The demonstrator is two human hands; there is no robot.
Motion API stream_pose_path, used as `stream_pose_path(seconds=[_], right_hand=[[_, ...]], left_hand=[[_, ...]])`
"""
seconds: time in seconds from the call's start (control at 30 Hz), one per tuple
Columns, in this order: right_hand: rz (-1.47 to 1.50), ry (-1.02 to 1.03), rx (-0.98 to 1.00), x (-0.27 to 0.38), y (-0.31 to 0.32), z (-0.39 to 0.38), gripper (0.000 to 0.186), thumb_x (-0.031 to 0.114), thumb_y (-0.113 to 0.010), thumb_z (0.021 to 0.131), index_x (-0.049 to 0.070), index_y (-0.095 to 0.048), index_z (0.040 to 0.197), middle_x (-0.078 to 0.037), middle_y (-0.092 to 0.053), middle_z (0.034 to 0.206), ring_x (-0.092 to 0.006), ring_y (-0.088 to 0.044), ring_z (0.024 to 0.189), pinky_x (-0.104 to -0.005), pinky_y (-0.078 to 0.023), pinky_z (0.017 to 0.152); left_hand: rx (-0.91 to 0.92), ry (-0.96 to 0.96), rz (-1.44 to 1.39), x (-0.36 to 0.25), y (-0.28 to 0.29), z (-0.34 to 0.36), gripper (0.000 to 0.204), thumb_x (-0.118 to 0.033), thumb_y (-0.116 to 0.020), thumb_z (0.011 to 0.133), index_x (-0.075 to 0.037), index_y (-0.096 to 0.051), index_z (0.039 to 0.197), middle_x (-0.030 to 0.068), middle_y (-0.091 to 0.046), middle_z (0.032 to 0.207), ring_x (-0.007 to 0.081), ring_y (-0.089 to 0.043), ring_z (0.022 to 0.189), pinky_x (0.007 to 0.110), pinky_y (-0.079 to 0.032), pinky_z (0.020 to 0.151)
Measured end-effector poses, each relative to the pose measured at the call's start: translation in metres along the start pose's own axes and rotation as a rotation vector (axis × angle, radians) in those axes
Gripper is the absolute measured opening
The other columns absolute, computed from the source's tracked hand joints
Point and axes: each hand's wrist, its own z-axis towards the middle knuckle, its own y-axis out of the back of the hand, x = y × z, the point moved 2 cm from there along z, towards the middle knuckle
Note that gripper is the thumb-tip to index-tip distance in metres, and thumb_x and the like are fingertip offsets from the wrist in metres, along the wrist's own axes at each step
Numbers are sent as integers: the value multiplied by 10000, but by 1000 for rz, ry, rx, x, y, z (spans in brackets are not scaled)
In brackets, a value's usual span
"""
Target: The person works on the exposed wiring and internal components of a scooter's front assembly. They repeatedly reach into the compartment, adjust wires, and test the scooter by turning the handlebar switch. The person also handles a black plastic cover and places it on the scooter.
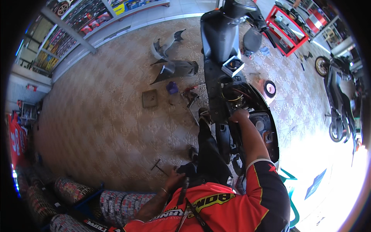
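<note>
In front of me stands a dark scooter (pixel 220 42) with its body panels off and its inner parts exposed. My right hand (pixel 239 115) reaches into the opened middle of it, beside wires and metal parts (pixel 236 101). Its fingers are curled in there, and what they grip is hidden. Low at my left side, my left hand (pixel 174 181) is closed at the end of the shaft of a T-handle wrench (pixel 157 165), whose crossbar points away over the floor. An open white box (pixel 233 66) with a dark round part in it rests on the scooter ahead of my right hand.
Removed grey panels (pixel 176 71), a shallow tray (pixel 150 98), a purple container (pixel 172 87) and a red-handled tool (pixel 190 89) lie left of the scooter. A scooter seat (pixel 252 40) and red tool cart (pixel 286 33) stand beyond; wrapped tyres (pixel 123 205) are lower left, another motorcycle (pixel 338 96) right.
</note>
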Motion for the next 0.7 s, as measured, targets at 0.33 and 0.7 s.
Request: stream_pose_path(seconds=[0.33, 0.7], right_hand=[[276, 33, -819, -52, -31, -129, 684, 497, -624, 806, 102, -494, 1349, -212, -389, 1457, -367, -292, 1406, -523, -146, 1170], [331, 25, -841, -55, -33, -119, 671, 500, -624, 802, 89, -526, 1323, -165, -406, 1461, -328, -282, 1418, -498, -153, 1170]], left_hand=[[29, -309, 198, 43, 7, 27, 940, -297, -731, 840, -34, -110, 1495, 143, -595, 991, 208, -597, 834, 314, -520, 764], [85, -13, 27, -12, 18, 18, 882, -259, -647, 878, 12, -61, 1478, 141, -603, 949, 191, -602, 790, 338, -521, 809]])
